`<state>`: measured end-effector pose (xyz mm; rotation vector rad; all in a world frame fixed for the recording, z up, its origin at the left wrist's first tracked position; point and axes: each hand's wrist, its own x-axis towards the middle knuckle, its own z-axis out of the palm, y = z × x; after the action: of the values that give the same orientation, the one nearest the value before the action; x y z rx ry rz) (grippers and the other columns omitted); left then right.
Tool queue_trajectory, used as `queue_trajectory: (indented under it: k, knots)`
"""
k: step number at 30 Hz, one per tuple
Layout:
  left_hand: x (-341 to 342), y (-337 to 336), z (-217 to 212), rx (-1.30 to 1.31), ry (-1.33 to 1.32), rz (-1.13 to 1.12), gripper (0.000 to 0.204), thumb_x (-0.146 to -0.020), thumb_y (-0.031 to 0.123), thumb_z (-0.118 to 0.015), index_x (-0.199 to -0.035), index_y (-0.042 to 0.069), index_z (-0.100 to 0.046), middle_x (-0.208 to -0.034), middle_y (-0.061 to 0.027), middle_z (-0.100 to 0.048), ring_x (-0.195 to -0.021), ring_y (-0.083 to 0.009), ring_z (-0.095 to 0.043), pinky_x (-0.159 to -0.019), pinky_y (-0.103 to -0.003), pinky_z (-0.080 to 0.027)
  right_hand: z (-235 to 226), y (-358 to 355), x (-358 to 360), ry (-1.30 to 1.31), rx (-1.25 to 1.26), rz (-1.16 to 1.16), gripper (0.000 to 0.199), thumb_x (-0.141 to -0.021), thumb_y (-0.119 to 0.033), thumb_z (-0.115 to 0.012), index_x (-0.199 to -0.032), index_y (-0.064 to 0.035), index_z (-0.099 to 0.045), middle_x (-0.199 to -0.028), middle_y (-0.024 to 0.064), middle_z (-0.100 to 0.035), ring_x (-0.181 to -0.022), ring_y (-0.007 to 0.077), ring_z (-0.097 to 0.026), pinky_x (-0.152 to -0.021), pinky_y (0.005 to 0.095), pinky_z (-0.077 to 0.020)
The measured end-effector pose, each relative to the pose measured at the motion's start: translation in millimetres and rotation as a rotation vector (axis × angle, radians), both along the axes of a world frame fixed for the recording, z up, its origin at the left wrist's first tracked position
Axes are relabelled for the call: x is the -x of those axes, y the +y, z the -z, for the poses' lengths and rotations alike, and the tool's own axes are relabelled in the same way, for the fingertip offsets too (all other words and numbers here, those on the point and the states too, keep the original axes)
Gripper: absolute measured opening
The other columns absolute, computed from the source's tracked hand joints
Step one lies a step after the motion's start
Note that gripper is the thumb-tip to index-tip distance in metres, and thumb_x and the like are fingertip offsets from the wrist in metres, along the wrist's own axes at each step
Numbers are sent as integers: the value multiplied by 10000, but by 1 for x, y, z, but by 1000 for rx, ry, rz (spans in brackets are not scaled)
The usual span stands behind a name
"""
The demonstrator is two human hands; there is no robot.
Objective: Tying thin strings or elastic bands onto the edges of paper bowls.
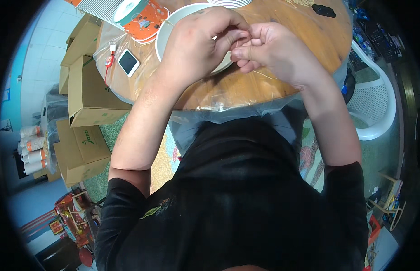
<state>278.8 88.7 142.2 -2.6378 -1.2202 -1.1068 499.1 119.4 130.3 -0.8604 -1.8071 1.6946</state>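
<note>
My left hand (196,43) and my right hand (275,52) meet over the near right rim of a large white bowl (162,39). The fingers of both are curled, with thumb and fingertips pinched together. Whatever lies between the fingertips is too small and covered to make out. From beneath the right hand's fingers a thin light cord (266,75) trails onto the wooden table (210,97). Whether that cord is held, the fingers hide. My left hand and wrist cover much of the bowl's inside.
A white phone (128,62) and a red cable (109,61) lie on the left of the plastic-covered table. Behind them stands an orange tub (144,22). A black item (324,11) sits far right. Cardboard boxes (90,99) flank the table's left, a white chair (372,99) its right.
</note>
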Motion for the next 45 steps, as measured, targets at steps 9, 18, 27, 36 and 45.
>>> queue_trajectory:
  k: [9, 18, 27, 36, 45]
  knots:
    - [3, -3, 5, 467, -455, 53, 179, -1089, 195, -777, -1175, 39, -799, -971, -60, -808, -924, -138, -787, -804, -325, -618, 15, 15, -15, 99, 41, -127, 194, -1129, -183, -735, -1185, -3, -781, -1077, 60, -785, -971, 132, -780, -892, 284, -647]
    - [9, -3, 9, 805, -228, 41, 232, -1186, 150, -643, -1315, -10, -751, -1058, -5, -746, -961, -81, -661, -887, -271, -558, 19, 22, -25, 91, 37, -93, 178, -1097, -139, -756, -1181, 12, -796, -1074, 74, -820, -961, 144, -806, -906, 271, -653]
    - [0, -12, -4, 713, -83, 4, 269, -1031, 56, -812, -1294, 9, -780, -958, 9, -749, -881, -75, -664, -810, -279, -581, 37, -12, -15, 122, -343, 186, 142, -1049, -62, -772, -1166, 5, -818, -1013, 50, -809, -881, 111, -770, -829, 254, -621]
    - [-10, -13, -2, 580, -31, -24, 272, -963, 64, -870, -1224, 12, -814, -939, -5, -760, -833, -97, -689, -782, -283, -603, 54, -24, -9, 125, -807, 395, 117, -914, 2, -820, -1031, -3, -823, -966, 75, -785, -802, 160, -762, -734, 297, -608]
    - [-13, -14, -3, 629, -42, -5, 275, -955, 21, -864, -1227, 14, -820, -950, -4, -765, -852, -91, -707, -802, -278, -621, 64, -29, -9, 101, -1320, 481, 240, -868, 28, -837, -1093, -52, -811, -965, 107, -790, -817, 274, -775, -739, 341, -623]
